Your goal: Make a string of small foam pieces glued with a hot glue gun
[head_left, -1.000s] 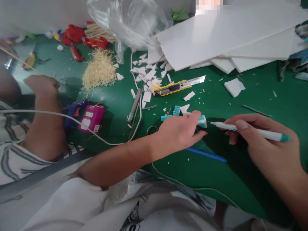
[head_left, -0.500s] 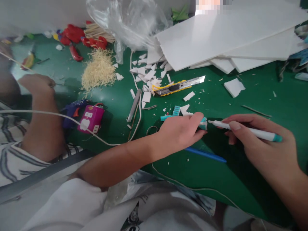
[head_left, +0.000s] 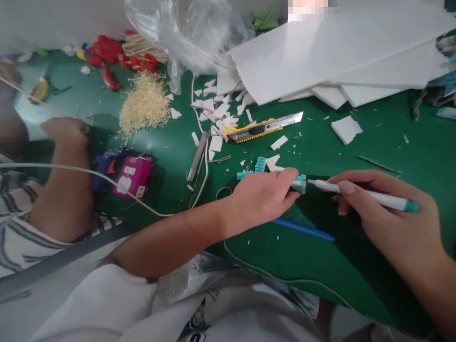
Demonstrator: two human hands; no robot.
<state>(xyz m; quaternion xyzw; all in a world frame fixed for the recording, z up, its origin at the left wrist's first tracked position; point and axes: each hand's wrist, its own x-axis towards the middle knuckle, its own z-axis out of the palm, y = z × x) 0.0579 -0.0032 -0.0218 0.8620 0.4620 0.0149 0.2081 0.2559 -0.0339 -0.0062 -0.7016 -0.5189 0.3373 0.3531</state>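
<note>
My left hand pinches a small white foam piece with teal colouring on it, partly hidden by the fingers. In my right hand is a white marker with a teal end, its tip pointing left, close to the foam piece. Whether tip and foam touch I cannot tell. Teal-striped foam bits lie just beyond my left fingers. A blue pen rests on the table below that hand. Farther back lies a yellow utility knife with its blade out.
White foam sheets are stacked at the back right, beside foam scraps and a clear plastic bag. Yellow shreds, a pink power adapter and a white cord lie to the left. Another person's hand is at far left.
The foam piece in my left hand has turned slightly and shows more teal. The other person's hand at the left has moved a little to the right and down.
</note>
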